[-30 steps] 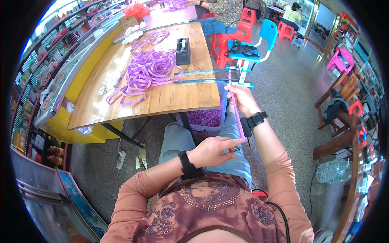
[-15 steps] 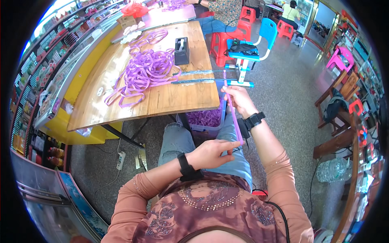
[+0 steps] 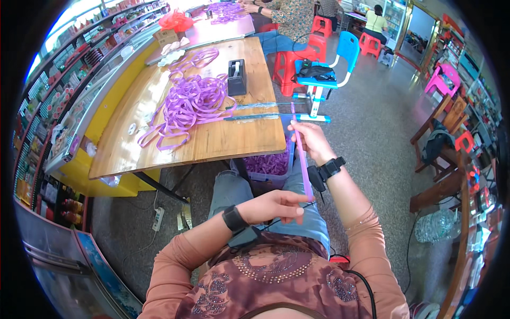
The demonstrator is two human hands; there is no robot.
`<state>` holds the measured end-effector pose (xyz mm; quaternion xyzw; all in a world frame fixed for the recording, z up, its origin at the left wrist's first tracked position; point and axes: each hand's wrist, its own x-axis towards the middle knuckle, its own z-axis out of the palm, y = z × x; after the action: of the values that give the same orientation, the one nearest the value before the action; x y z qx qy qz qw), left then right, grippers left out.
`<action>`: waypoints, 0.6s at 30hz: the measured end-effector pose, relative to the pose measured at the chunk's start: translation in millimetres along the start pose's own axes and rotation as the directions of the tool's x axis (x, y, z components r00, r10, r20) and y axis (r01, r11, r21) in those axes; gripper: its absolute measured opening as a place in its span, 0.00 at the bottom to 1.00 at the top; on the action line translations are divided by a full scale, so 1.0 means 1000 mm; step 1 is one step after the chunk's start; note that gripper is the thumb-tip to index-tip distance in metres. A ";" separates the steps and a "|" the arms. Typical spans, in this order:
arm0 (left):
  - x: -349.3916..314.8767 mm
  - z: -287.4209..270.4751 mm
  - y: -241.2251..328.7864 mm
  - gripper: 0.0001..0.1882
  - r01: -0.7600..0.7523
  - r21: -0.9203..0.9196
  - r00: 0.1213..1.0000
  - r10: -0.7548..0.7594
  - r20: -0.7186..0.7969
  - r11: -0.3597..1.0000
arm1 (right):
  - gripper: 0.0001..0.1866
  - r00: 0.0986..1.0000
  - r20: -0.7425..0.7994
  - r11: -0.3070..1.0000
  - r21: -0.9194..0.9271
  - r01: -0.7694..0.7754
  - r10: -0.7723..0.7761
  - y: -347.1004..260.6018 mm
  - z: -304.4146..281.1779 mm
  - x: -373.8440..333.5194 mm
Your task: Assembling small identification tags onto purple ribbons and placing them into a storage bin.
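A narrow purple ribbon (image 3: pixel 302 158) runs taut from the rods (image 3: pixel 265 117) that jut past the table's right edge down to my left hand (image 3: pixel 273 206). The ribbon's near end is hooked at the tip of my left index finger, which is stretched out; the thumb is apart from it and the other fingers are curled. Higher up, my right hand (image 3: pixel 313 141) pinches the same ribbon between thumb and fingertips, close to the rods. A tangled heap of purple ribbon (image 3: pixel 194 101) lies on the wooden table (image 3: pixel 228 141).
A black tape dispenser (image 3: pixel 237 77) stands beside the heap. Under the table edge sits a plastic bin (image 3: pixel 264 175) with purple pieces. A blue chair (image 3: pixel 319 80) and a red stool (image 3: pixel 287 72) are beyond it. Another person (image 3: pixel 295 24) sits across the table.
My left hand has moved slightly down and left with the ribbon end. My right hand has shifted a little down along with the view and still pinches the ribbon.
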<state>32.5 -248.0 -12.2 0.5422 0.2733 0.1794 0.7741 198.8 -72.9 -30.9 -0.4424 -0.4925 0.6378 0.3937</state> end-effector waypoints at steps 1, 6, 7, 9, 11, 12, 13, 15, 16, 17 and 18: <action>-0.001 -0.002 -0.003 0.25 -0.001 0.000 1.000 0.001 0.000 1.000 | 0.12 1.000 0.006 1.000 0.009 0.007 -0.007 -0.001 0.002 -0.001; -0.006 -0.002 -0.005 0.28 -0.015 -0.167 0.998 0.024 0.052 0.986 | 0.12 1.000 0.025 1.000 -0.002 0.000 0.000 -0.004 0.004 -0.004; -0.007 0.000 -0.003 0.29 -0.032 -0.008 0.999 0.032 0.013 0.999 | 0.12 1.000 0.031 1.000 -0.001 -0.006 0.006 -0.004 0.002 -0.004; -0.009 0.003 -0.001 0.29 -0.041 -0.008 0.999 0.041 0.009 0.999 | 0.12 0.999 0.037 1.000 -0.003 -0.013 0.013 -0.004 0.000 -0.006; -0.009 0.003 0.000 0.29 -0.052 -0.007 0.999 0.052 0.003 0.999 | 0.13 0.998 0.056 1.000 0.020 -0.004 0.003 -0.005 -0.001 -0.010; -0.009 0.003 0.000 0.29 -0.072 -0.016 0.997 0.072 0.014 0.997 | 0.13 0.998 0.056 1.000 0.017 -0.005 0.004 -0.007 -0.002 -0.013; -0.009 0.003 0.000 0.29 -0.092 -0.025 0.995 0.093 0.025 0.995 | 0.14 0.998 0.057 1.000 0.021 -0.009 0.008 -0.009 -0.003 -0.016; -0.009 0.004 0.003 0.30 -0.111 -0.026 0.993 0.112 0.030 0.993 | 0.15 0.998 0.057 1.000 0.021 -0.013 0.011 -0.009 -0.007 -0.019; -0.010 0.004 0.005 0.30 -0.127 -0.026 0.991 0.128 0.036 0.991 | 0.14 1.000 0.031 1.000 0.018 -0.001 0.000 -0.009 -0.011 -0.021; -0.010 0.005 0.005 0.30 -0.130 -0.027 0.991 0.131 0.037 0.991 | 0.13 1.000 0.004 1.000 0.015 0.011 -0.011 -0.008 -0.014 -0.023; -0.011 0.005 0.006 0.30 -0.137 -0.053 0.989 0.140 0.041 0.989 | 0.13 1.000 0.006 1.000 0.011 0.010 -0.010 -0.008 -0.016 -0.027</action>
<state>27.2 -255.5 -3.3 0.5444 0.2130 0.2272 0.7789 222.4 -92.6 -20.7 -0.4356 -0.4923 0.6399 0.3980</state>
